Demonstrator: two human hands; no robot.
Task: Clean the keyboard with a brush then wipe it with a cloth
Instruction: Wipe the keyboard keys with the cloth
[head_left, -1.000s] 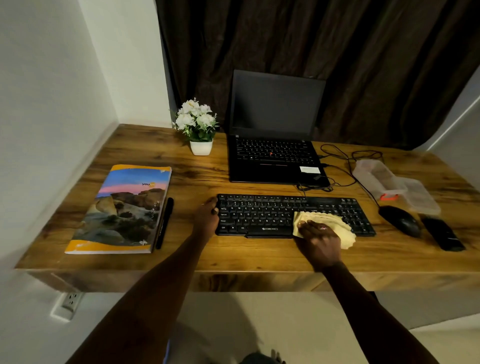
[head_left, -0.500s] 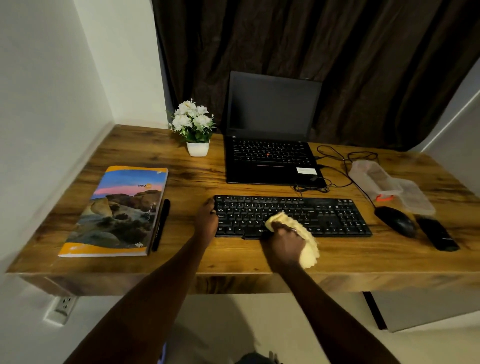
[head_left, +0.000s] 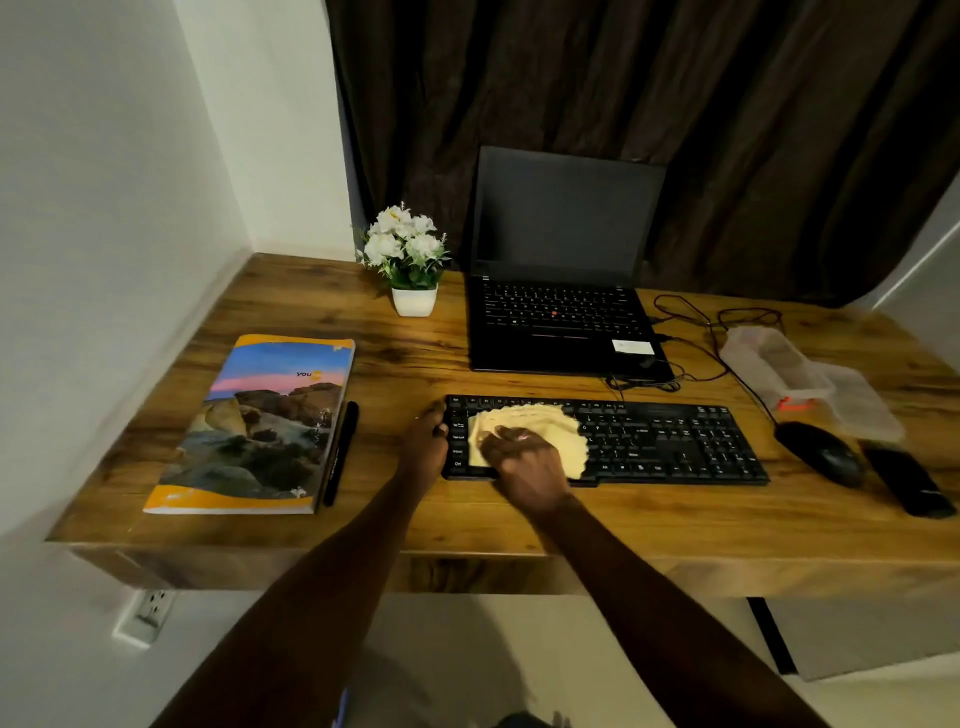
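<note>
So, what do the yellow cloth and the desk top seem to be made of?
The pale yellow cloth looks like soft fabric, perhaps microfibre: matte, rumpled, wavy edge. The brown desk top looks like wood or wood-print laminate: streaked grain, slight sheen.

The flat black plastic keyboard (head_left: 675, 441) lies midway along the front edge of the brown wooden desk (head_left: 519, 519); the crumpled yellow cloth (head_left: 540, 421) lies on its left half, under the right hand (head_left: 524, 457); the left hand (head_left: 423, 447) holds its left end; the open black laptop (head_left: 561, 317) stands behind it; the glossy paperback book (head_left: 260, 426) lies leftward, the black plastic mouse (head_left: 821, 452) rightward.
</note>
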